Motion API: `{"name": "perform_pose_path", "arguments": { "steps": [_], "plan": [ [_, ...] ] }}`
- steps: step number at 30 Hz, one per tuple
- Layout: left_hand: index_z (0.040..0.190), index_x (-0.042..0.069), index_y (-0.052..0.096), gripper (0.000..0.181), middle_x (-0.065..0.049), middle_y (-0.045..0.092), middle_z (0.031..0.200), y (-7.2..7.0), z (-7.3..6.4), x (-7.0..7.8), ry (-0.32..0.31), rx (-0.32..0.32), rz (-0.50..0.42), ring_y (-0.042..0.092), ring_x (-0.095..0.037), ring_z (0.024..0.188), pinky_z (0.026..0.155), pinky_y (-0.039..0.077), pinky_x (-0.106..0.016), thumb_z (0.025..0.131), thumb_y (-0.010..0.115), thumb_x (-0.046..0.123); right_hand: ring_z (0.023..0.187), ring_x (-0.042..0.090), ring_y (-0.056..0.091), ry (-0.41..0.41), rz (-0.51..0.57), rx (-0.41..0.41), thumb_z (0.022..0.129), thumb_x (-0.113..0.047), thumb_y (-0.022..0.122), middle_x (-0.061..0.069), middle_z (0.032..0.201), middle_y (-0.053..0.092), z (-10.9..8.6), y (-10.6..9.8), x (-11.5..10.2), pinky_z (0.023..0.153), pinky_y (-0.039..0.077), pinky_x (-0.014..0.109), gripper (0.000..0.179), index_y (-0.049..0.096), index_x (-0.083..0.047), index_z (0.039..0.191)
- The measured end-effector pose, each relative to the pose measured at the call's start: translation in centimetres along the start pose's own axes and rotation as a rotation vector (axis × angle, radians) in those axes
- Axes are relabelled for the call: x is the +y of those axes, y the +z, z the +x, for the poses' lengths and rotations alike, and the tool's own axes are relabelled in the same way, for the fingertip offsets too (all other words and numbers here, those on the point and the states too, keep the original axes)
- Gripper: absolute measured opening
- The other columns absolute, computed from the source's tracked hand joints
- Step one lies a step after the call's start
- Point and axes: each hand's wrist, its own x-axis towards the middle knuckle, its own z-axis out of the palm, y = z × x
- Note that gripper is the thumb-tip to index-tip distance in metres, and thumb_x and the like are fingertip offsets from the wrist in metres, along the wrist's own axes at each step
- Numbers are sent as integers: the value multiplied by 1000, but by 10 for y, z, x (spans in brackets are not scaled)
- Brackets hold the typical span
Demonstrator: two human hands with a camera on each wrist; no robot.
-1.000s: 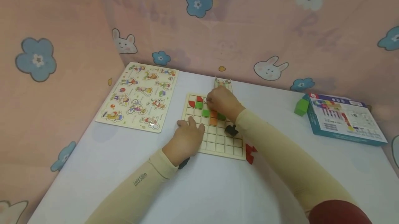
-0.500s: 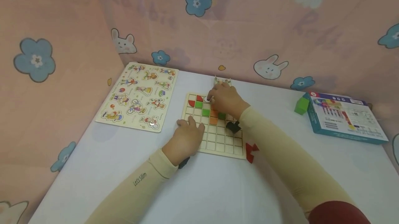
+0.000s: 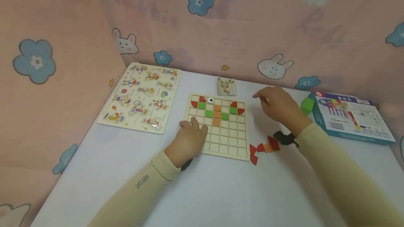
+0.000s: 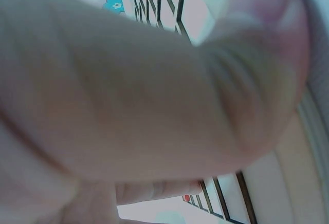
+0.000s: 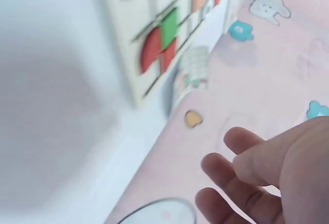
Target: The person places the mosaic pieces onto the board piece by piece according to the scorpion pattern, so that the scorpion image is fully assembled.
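Left hand [image 3: 189, 137] lies over the board's [image 3: 223, 141] near left corner, fingers loosely spread; right hand [image 3: 279, 106] hovers past its right edge, fingers slightly bent, pinching nothing. The board sits between them, likely stiff and light, best held by its rim; red pieces [image 3: 253, 159] near its right corner seem smooth, best pinched sideways

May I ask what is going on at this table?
A person's left hand rests on a pale wooden grid board, partly filled with flat red, green and orange pieces and one round white eye piece. Their empty right hand is raised beside it. Loose red pieces lie on the white table.
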Motion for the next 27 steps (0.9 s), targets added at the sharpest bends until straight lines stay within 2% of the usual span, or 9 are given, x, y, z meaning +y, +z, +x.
{"name": "perform_pose_path", "arguments": {
  "steps": [3,7,13,16,21,27],
  "plan": [
    [157,3,48,65,-39,43,154,-1,-1,-1,-8,-5,-24,54,-64,125,73,64,-49,96,70,7,135,48,51,42,7,-64,106,-11,61,24,139,64,-27,1,24,108,44,65,31,71,-4,134],
    [157,3,49,62,-39,42,154,-1,-1,-1,-17,-2,-59,53,-65,125,72,64,-49,98,68,6,130,51,54,77,26,-130,104,-17,68,27,136,66,-61,8,53,101,49,66,33,72,-3,133],
    [156,2,49,67,-40,43,153,0,-2,-1,-9,4,-46,54,-64,125,75,63,-51,95,75,10,128,53,54,133,26,-179,101,-28,73,26,132,67,-99,21,75,99,47,70,36,75,-7,131],
    [156,2,50,69,-40,44,152,0,-2,0,-9,14,-34,55,-64,123,72,64,-49,93,78,11,127,54,52,151,18,-187,100,-33,74,27,132,67,-108,28,78,99,46,72,39,75,-8,130],
    [155,3,52,65,-40,47,148,0,-3,1,-6,40,-22,57,-63,121,68,64,-46,95,75,11,121,51,56,160,-16,-166,98,-35,77,24,123,70,-114,34,78,98,48,70,41,76,-6,126],
    [154,3,53,64,-39,49,147,-1,-2,2,7,47,-4,58,-63,119,71,64,-49,95,76,12,114,49,59,173,2,-138,97,-29,79,21,115,73,-117,34,78,96,50,68,32,79,-6,118]
  ]
}}
